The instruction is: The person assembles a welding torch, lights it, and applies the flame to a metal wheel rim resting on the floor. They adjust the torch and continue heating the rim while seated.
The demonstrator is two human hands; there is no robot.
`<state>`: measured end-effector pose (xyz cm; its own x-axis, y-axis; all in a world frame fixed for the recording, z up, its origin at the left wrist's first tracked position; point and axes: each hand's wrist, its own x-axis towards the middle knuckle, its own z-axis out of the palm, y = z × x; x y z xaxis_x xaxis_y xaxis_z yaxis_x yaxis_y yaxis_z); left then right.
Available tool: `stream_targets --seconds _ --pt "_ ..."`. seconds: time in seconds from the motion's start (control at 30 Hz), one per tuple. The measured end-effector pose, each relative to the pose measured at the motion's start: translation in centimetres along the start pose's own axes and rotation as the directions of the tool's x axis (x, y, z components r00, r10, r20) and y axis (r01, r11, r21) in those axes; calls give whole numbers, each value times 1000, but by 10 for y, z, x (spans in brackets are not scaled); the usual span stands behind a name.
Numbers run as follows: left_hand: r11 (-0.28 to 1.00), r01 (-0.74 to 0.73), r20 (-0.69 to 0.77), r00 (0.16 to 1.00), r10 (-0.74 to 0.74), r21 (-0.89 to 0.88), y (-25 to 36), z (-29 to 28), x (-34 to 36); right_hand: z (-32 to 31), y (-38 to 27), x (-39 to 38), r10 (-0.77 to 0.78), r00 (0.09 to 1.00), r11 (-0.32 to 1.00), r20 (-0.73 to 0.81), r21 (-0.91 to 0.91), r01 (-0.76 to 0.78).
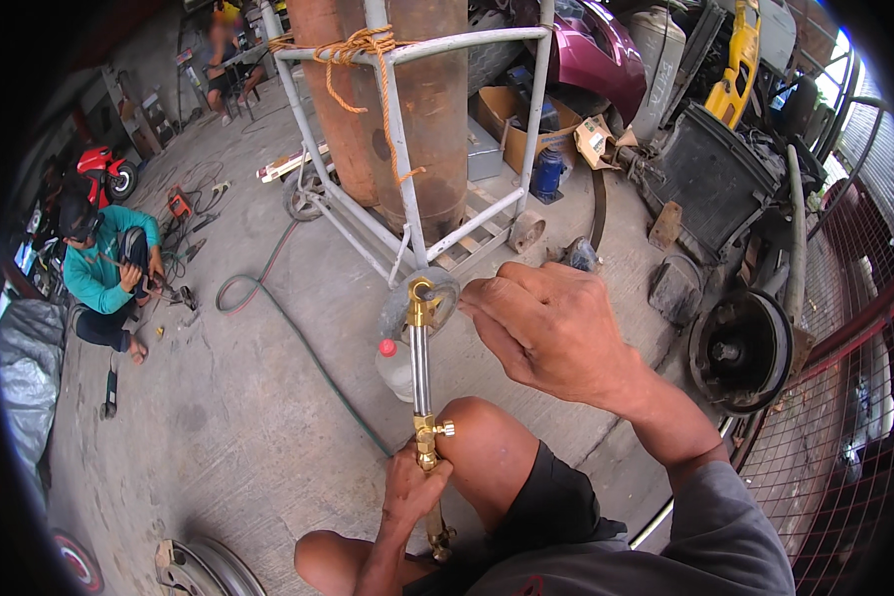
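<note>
Nice look at that torch [421,370] you've got there: shiny silver tubes running side by side up the middle, brass at the head and brass again lower down, with a little brass knob [448,429] poking out to the right. It's standing roughly upright in front of you, right by your bare knee [487,452], head end up. Your left hand [414,489] has its fingers wrapped round the brass lower part, just below the knob. Your right hand [551,328] is up beside the torch head, fingers curled in and thumb and forefinger close together; I can't tell if there's anything small pinched between them. As for containers, there's a pale see-through bottle [395,373] with a red cap on the floor, partly behind the torch, and I can't make out what's in it. Past that, two tall rusty cylinders [422,119] stand in a pale metal frame [457,45] with orange rope [358,46] tied on it, no way to see inside those. The open cardboard box [558,127] behind the frame has some dark stuff in it, too cluttered to name, and a gray tank [658,60] stands farther right.
</note>
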<state>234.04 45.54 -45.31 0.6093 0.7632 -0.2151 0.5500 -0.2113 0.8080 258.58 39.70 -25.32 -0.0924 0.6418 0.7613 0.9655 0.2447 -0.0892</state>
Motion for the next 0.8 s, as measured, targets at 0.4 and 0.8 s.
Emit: stream_targets --seconds 0.4,0.8 --pt "1000 -12 -16 1000 12 7 -1 1 0 -1 -4 5 -14 1000 1000 10 -22 14" --pt "1000 0 -41 999 1 23 5 1 -2 0 -5 5 -82 994 985 79 -144 93"
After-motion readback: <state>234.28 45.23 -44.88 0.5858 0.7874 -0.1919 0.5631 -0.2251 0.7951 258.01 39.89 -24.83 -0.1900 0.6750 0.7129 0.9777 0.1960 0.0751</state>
